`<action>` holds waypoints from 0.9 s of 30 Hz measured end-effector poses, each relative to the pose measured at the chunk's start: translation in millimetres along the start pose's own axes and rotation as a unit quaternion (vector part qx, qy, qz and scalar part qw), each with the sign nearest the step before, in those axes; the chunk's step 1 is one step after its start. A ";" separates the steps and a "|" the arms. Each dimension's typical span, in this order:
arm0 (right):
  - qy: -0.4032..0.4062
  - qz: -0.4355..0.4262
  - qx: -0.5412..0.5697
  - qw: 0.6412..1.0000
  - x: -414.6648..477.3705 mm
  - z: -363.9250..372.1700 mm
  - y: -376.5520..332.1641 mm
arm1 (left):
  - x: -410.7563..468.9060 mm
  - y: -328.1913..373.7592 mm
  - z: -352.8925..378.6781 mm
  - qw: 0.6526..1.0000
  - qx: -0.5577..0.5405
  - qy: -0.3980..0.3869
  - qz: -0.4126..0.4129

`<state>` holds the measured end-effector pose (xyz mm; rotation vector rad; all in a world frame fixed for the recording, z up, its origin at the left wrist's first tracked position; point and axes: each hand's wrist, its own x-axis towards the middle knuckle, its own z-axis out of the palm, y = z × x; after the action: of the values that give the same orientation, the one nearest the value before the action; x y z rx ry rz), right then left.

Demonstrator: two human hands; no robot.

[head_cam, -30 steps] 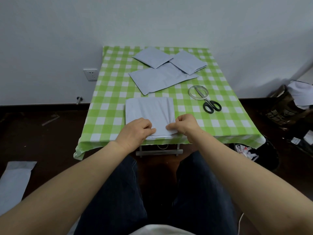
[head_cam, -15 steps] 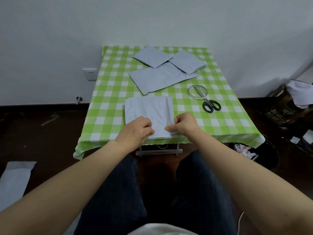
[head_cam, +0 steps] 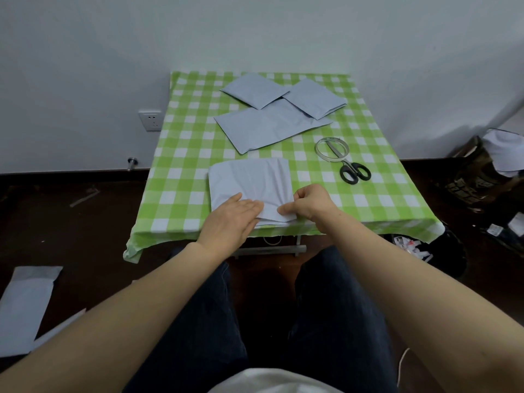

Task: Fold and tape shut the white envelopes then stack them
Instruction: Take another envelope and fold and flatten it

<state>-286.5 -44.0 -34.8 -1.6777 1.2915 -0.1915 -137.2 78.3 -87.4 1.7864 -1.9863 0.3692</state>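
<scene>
1. The envelope point(head_cam: 249, 177) lies folded at the table point(head_cam: 184, 177) edge, no tape seen — left hand point(head_cam: 231, 219) presses it flat, right hand point(head_cam: 307, 204) pinches its edge.
2. Far end: two folded envelopes point(head_cam: 255, 90), one unfolded envelope point(head_cam: 255, 129) — taping and stacking are left.

Left hand point(head_cam: 232, 219), right hand point(head_cam: 307, 204): bare, forearms uncovered along whole visible length. Dark navy trousers point(head_cam: 198, 321), faint fine stripe in weave, creases along thighs. White garment hem point(head_cam: 272, 382) overlapping trousers' waist, centre, rounded edge.
</scene>
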 end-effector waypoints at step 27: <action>-0.072 -0.349 -0.362 0.862 -18.1 10.2 26.0 | -7.3 -2.1 14.9 0.998 0.036 0.005 0.045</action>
<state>-304.8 -22.4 -52.3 -2.7145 0.5931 0.0119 -136.7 77.3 -104.1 1.7389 -2.0748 0.4839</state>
